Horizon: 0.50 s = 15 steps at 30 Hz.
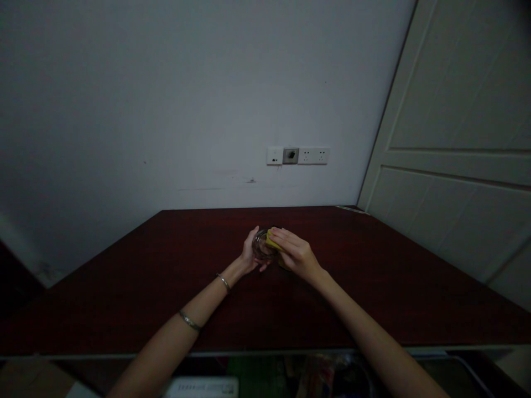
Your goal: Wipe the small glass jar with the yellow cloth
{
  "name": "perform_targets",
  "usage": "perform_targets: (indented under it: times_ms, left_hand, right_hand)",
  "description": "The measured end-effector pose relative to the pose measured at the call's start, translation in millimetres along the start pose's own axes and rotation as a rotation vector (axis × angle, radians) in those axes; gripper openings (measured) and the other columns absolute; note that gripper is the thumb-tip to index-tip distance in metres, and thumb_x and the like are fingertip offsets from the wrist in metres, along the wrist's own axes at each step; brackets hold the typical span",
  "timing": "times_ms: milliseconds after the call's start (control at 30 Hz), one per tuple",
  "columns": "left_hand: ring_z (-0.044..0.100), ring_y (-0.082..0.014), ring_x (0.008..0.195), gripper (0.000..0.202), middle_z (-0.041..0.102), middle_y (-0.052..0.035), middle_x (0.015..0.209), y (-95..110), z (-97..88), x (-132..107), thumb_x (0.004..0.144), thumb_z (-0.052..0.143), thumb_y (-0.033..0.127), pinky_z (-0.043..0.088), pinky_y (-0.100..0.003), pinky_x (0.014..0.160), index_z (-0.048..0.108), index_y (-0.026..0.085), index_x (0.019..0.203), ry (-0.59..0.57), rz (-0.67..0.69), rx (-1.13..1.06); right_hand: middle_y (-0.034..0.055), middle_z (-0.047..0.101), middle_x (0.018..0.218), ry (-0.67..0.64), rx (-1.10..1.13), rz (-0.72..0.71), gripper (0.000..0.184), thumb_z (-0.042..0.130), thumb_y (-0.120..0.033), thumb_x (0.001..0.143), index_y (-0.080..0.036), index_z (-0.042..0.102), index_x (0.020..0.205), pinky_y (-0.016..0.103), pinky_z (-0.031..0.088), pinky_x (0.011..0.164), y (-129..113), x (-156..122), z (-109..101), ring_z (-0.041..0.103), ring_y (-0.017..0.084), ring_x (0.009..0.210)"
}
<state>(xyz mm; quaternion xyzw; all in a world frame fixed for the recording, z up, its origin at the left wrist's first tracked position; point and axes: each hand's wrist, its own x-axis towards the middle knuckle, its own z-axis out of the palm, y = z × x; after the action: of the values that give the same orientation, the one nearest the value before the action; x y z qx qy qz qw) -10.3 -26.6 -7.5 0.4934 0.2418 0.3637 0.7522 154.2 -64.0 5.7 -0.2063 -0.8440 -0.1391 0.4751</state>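
A clear glass bowl or ashtray-like dish (pixel 262 245) is held above the middle of the dark red table. My left hand (pixel 249 251) is closed around its left side and underside, with the opening tilted toward me. In my right hand (pixel 296 251) a yellow cloth (pixel 272 241) is pinched, pressed against the right rim of the glass dish. Part of the cloth hangs below the right fingers. The far side of the dish is hidden behind the cloth and fingers.
The dark red table (pixel 199 237) reaches back to a pale wall with a row of sockets (pixel 313 156). A panelled cream door (pixel 456 166) stands at the right. Below the table's front edge, a white box-like object (pixel 203 387) and assorted items lie in shadow.
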Motion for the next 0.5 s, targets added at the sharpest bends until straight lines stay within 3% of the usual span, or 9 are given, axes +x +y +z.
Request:
perform_targets:
  times_ms: [333, 500]
  left_hand:
    - [0.037, -0.0104, 0.023, 0.059, 0.052, -0.0022, 0.039, 6, -0.7, 1, 0.074, 0.035, 0.065, 0.029, -0.022, 0.024, 0.057, 0.013, 0.058, 0.150, 0.030, -0.188]
    - [0.053, -0.0124, 0.042, 0.045, 0.060, -0.0039, 0.050, 4, 1.6, 9, 0.073, 0.049, 0.053, 0.042, -0.022, 0.043, 0.058, 0.012, 0.060, 0.289, 0.185, -0.333]
  right_hand:
    - [0.0107, 0.061, 0.116, -0.059, -0.024, 0.003, 0.037, 0.046, -0.009, 0.083, -0.017, 0.053, 0.118, 0.041, 0.043, 0.100, -20, 6, -3, 0.053, 0.018, 0.114]
    - [0.0118, 0.060, 0.118, -0.158, -0.042, -0.030, 0.036, 0.043, -0.007, 0.083, -0.013, 0.054, 0.118, 0.039, 0.042, 0.102, -35, 12, 1, 0.050, 0.020, 0.118]
